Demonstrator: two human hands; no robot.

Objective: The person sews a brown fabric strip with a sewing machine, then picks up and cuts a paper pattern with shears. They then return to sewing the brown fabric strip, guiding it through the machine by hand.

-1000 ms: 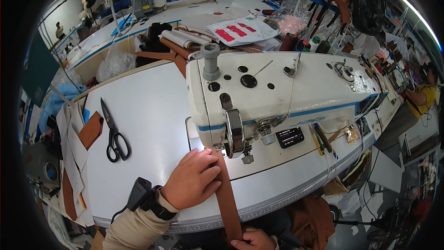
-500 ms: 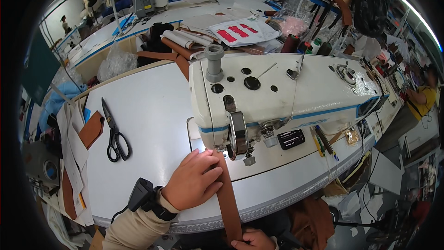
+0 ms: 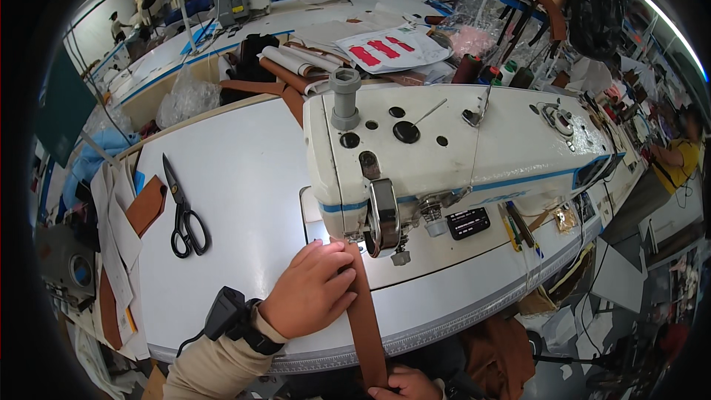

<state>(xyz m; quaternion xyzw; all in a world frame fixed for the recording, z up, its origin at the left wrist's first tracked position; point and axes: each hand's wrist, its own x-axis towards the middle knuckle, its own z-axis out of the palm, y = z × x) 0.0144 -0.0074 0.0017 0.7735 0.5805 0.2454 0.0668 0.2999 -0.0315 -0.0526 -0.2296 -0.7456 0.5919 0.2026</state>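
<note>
A long brown strip (image 3: pixel 366 326), leather or cloth, runs from under the head of a white sewing machine (image 3: pixel 429 148) down past the table's front edge. Beside the needle area, my left hand (image 3: pixel 315 285) lies on the strip's upper part with fingers curled over its left edge. The fingertips are close to the machine's metal parts, and the needle itself is hidden. At the bottom of the view, my right hand (image 3: pixel 409 384) pinches the strip's lower part, below the table edge. Between the two hands the strip hangs fairly straight.
Black-handled scissors (image 3: pixel 185 211) lie on the white table (image 3: pixel 229 178) left of my hand. Brown and pale pieces (image 3: pixel 122 230) cover the far left edge. Pens (image 3: pixel 522 230) and a black control panel (image 3: pixel 468 223) sit right of the needle. Thread spools (image 3: pixel 466 70) stand behind the machine.
Both hands and the strip stay almost where they were. Only a very slight shift of the whole view shows.
</note>
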